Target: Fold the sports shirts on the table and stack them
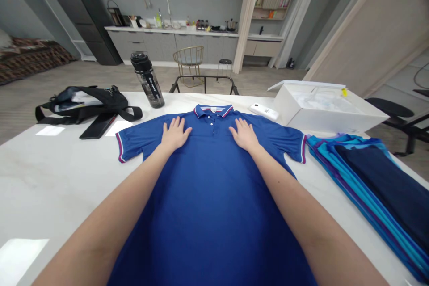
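A blue polo shirt [214, 178] lies spread front side up on the white table [67, 174], its collar at the far end and both short sleeves out to the sides. Red and white stripes trim the collar and cuffs. My left hand [174, 135] rests flat on the shirt's left chest area, fingers spread. On the other side of the button placket, my right hand [244, 135] also presses flat with its fingers apart. Neither hand grips the cloth. The shirt's lower end runs out of view at the bottom.
Folded clothes [372, 178] are stacked at the right, touching near the sleeve. Behind them stands an open white box [335, 118], with a white device [264, 111] beside it. A water bottle [149, 82], black bag [87, 103] and phone [98, 126] sit at the far left.
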{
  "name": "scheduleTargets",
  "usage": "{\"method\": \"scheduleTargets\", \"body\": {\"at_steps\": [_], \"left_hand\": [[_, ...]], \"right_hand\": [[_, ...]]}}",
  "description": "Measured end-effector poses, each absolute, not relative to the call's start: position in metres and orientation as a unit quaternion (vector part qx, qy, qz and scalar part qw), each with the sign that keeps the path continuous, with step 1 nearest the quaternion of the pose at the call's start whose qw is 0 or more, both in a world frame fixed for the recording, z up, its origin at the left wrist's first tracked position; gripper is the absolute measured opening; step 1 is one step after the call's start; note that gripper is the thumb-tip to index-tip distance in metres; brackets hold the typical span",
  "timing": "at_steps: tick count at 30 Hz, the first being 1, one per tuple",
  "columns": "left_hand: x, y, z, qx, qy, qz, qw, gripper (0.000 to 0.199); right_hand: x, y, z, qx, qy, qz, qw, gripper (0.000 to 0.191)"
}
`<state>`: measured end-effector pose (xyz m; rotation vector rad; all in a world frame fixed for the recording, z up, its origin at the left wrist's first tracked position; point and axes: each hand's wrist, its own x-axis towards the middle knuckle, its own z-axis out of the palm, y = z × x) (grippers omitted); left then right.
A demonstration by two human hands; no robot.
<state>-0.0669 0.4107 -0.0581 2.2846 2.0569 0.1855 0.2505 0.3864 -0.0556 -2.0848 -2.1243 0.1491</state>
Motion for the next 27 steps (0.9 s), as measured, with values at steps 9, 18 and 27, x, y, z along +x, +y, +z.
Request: {"method": "scheduleTargets", "body": {"at_steps": [9, 18, 27], "left_hand": [[-0.019, 0.425, -0.066, 0.755, 0.650, 0.039, 0.083, 0.078], [-0.015, 0.403, -0.059, 0.795, 0.593, 0.129, 0.010, 0.061], [0.011, 0.340, -0.065, 0.809, 0.580, 0.078, 0.052, 0.070]], "right_hand": [[0.225, 0.403, -0.063, -0.702, -0.706, 0.085, 0.027, 0.077], [0.221, 0.395, -0.050, -0.706, -0.703, 0.072, 0.045, 0.074], [0.207, 0.324, -0.057, -0.689, -0.720, 0.077, 0.037, 0.076]]}}
